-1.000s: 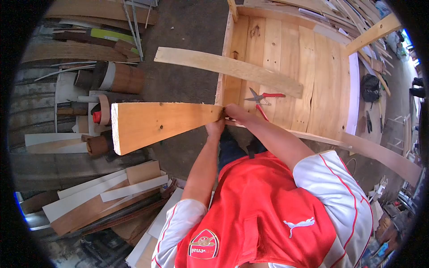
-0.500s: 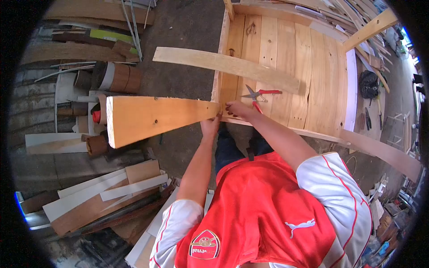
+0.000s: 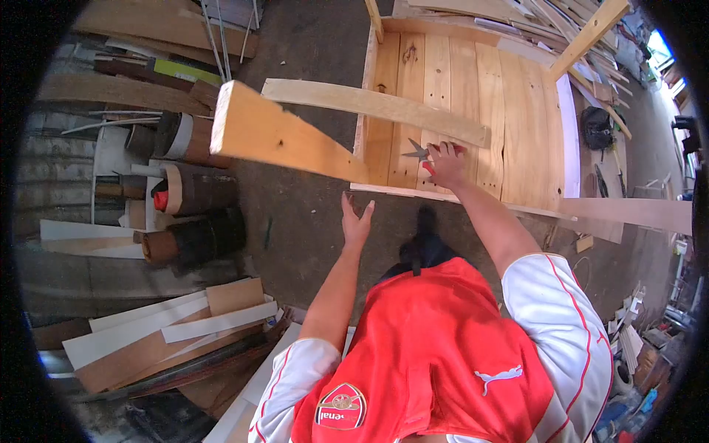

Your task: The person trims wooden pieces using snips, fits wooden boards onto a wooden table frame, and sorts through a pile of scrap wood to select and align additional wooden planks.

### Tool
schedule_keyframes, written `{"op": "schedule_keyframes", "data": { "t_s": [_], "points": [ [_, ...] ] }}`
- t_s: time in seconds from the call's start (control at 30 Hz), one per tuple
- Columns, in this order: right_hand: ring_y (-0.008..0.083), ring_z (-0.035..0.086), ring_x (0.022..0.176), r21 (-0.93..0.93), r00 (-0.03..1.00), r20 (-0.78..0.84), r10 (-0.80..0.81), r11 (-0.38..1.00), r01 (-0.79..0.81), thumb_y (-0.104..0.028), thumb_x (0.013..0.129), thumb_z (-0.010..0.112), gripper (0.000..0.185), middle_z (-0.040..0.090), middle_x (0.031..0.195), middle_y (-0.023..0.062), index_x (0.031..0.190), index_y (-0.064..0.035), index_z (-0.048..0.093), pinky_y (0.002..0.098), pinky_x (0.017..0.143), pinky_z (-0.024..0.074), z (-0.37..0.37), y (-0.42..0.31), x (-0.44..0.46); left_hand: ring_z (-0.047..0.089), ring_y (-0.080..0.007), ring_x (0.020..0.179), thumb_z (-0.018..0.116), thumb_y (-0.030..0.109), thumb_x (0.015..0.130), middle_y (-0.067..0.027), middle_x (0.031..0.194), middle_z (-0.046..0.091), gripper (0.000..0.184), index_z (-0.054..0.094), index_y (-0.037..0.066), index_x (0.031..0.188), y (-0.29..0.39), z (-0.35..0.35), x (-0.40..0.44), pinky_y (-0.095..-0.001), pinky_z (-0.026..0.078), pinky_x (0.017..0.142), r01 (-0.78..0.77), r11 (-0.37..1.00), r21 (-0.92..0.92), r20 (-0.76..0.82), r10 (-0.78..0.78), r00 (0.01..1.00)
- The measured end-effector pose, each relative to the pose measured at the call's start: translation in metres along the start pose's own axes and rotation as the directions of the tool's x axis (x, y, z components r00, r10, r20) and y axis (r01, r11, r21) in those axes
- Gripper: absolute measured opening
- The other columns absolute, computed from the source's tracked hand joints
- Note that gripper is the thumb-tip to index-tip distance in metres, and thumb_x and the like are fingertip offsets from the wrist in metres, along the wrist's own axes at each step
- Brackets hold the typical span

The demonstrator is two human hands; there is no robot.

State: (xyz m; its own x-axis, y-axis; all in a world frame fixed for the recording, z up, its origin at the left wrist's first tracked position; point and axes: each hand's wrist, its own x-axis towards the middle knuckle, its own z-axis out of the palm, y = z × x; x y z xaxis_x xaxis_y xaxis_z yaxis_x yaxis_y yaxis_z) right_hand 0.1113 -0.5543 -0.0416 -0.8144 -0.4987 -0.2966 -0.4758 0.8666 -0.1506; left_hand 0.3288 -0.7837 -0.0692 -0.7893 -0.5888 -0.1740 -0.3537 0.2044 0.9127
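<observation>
The right hand (image 3: 447,164) reaches over the near edge of the planked wooden frame (image 3: 450,81) and covers most of the red handles of the snips (image 3: 418,153), so I cannot tell whether its fingers close on them. The blades show, pointing to the left edge. The left hand (image 3: 356,221), fingers spread, is just outside the near-left corner. The far-left post (image 3: 374,21) is cut off above.
</observation>
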Motion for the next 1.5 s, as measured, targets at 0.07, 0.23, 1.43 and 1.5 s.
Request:
{"op": "schedule_keyframes", "data": {
  "t_s": [0.07,0.23,1.43,1.5],
  "points": [
    [0.0343,0.043,0.138,-0.049,0.998,-0.039,-0.055,0.997,0.053,-0.041,0.074,0.084,0.092,0.046,0.143,0.0147,0.150,-0.0181,0.040,0.0504,0.107,0.0434,0.017,0.013,0.003,0.053,-0.0362,0.133,0.076,0.031,0.091,-0.0295,0.148,0.046,0.089,0.026,-0.006,0.155,-0.009,-0.004,-0.011,-0.0420,0.046,0.107,0.027,0.998,-0.063,-0.024,-0.028,0.999],
    [0.0273,0.052,0.129,-0.066,0.995,-0.072,-0.068,0.996,0.064,-0.031,0.085,0.075,0.065,0.057,0.130,0.0091,0.142,-0.0175,0.049,0.0486,0.101,0.0453,0.052,0.045,0.006,0.055,-0.0349,0.131,0.076,0.027,0.092,-0.0285,0.150,0.045,0.081,0.034,-0.006,0.152,-0.032,-0.018,-0.031,-0.0415,0.046,0.107,0.142,0.988,-0.061,0.019,-0.141,0.990],
    [0.0360,0.053,0.131,0.608,0.884,-0.446,-0.138,0.679,0.412,-0.054,0.068,0.086,0.089,0.057,0.137,0.0200,0.140,-0.0127,0.057,0.0467,0.109,0.0456,-0.373,-0.012,0.444,0.065,-0.0282,0.112,0.072,0.011,0.094,-0.0168,0.118,0.068,0.033,0.063,-0.005,0.122,0.030,0.063,0.067,-0.0394,0.050,0.097,0.096,0.991,0.089,-0.294,-0.066,0.953],
    [0.0347,0.054,0.130,0.511,0.829,-0.550,-0.097,0.746,0.426,-0.054,0.068,0.086,0.085,0.059,0.135,0.0188,0.137,-0.0120,0.060,0.0461,0.107,0.0467,-0.366,-0.009,0.449,0.065,-0.0282,0.112,0.071,0.010,0.094,-0.0169,0.118,0.069,0.032,0.064,-0.005,0.121,0.030,0.065,0.065,-0.0392,0.050,0.096,0.105,0.990,0.098,-0.303,-0.071,0.950]
  ]
}}
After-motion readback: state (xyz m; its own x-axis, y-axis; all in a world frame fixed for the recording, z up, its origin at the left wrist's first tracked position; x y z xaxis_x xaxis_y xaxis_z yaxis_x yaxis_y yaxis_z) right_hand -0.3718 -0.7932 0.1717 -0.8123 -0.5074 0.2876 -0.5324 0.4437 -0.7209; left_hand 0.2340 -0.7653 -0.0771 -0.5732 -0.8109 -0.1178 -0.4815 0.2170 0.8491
